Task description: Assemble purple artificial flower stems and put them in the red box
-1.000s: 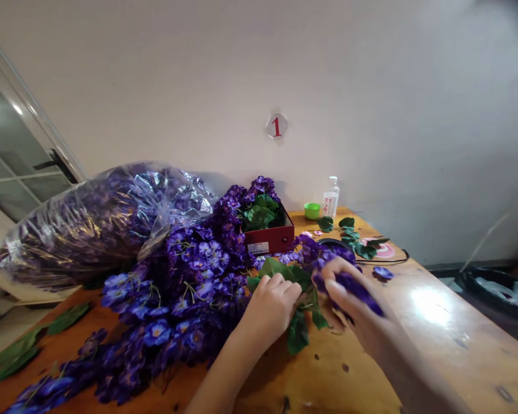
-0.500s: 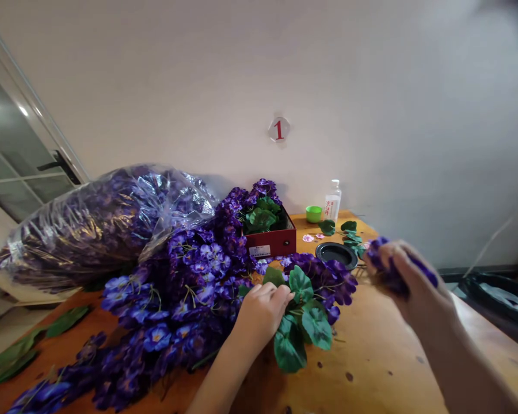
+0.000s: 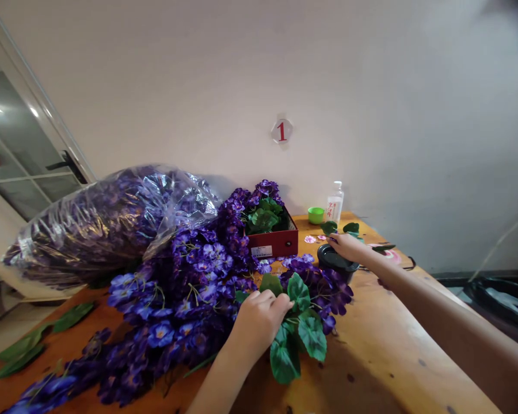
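Note:
My left hand (image 3: 261,319) is closed around the stems of an artificial flower bunch, its green leaves (image 3: 287,351) spread by the fingers. Purple blossoms (image 3: 334,293) of that bunch fan out to the right, over the table. Farther back, my right hand (image 3: 347,246) has its fingers closed at the rim of a round black plastic pot (image 3: 334,260), whose side wall now shows. A small dark purple bit (image 3: 383,283) peeks out under the right forearm. Beside my left arm lies a large heap of purple-blue artificial flowers (image 3: 185,310).
A clear plastic bag (image 3: 107,224) full of purple flowers lies at the left. Behind the heap stands a red box (image 3: 276,244) holding leaves and flowers. A green bowl (image 3: 316,215) and a bottle (image 3: 335,202) stand at the back. Loose leaves (image 3: 71,317) lie left on the wooden table (image 3: 392,356).
My right hand has moved left and away from me to the black pot, and the purple flowers it held are gone from it. My left hand stays closed on the stems.

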Demonstrator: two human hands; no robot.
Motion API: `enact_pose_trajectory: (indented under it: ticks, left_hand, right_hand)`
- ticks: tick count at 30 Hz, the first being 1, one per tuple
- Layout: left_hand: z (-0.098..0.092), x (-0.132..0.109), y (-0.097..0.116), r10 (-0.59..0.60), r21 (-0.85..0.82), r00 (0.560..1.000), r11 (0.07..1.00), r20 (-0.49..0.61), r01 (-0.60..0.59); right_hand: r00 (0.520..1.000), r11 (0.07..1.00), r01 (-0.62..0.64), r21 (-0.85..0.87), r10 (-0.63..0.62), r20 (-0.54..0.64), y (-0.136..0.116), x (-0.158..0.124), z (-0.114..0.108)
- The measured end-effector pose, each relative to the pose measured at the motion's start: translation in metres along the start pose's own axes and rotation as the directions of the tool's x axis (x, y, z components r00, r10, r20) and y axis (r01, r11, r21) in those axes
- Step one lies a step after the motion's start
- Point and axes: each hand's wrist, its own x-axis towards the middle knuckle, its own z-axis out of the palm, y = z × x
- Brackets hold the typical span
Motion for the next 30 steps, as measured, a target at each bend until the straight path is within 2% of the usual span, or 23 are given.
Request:
enact_pose_trajectory:
  ticks: [4, 14, 18, 23, 27, 30]
  left_hand:
    - [-0.001, -0.001, 0.001, -0.003, -0.006, 1.0, 1.0, -0.005, 0.003]
    - [0.002, -0.004, 0.001, -0.045, -0.039, 0.999, 0.998, 0.009, 0.045]
    - [0.002, -0.007, -0.002, -0.134, -0.14, 0.988, 0.98, 0.073, 0.143]
    - [-0.002, -0.007, -0.005, -0.279, -0.256, 0.946, 0.914, 0.168, 0.315]
    - [-0.003, -0.005, -0.005, -0.315, -0.304, 0.931, 0.882, 0.184, 0.359]
    - [-0.003, -0.005, -0.005, -0.304, -0.276, 0.93, 0.894, 0.205, 0.353]
  right_hand:
    - [0.999, 0.999, -0.011, -0.047, 0.013, 0.051, 0.001, 0.0, 0.003]
    - [0.999, 0.995, 0.033, -0.093, -0.032, 0.02, -0.002, -0.006, -0.002]
    - [0.998, 0.996, -0.014, -0.084, 0.009, -0.061, -0.004, -0.01, -0.012]
    - [0.99, 0.996, -0.07, -0.053, 0.063, -0.125, -0.007, -0.016, -0.021]
    - [0.979, 0.996, -0.091, 0.026, 0.094, -0.181, -0.009, -0.019, -0.021]
    - [0.948, 0.986, -0.097, 0.139, 0.134, -0.287, -0.011, -0.021, -0.028]
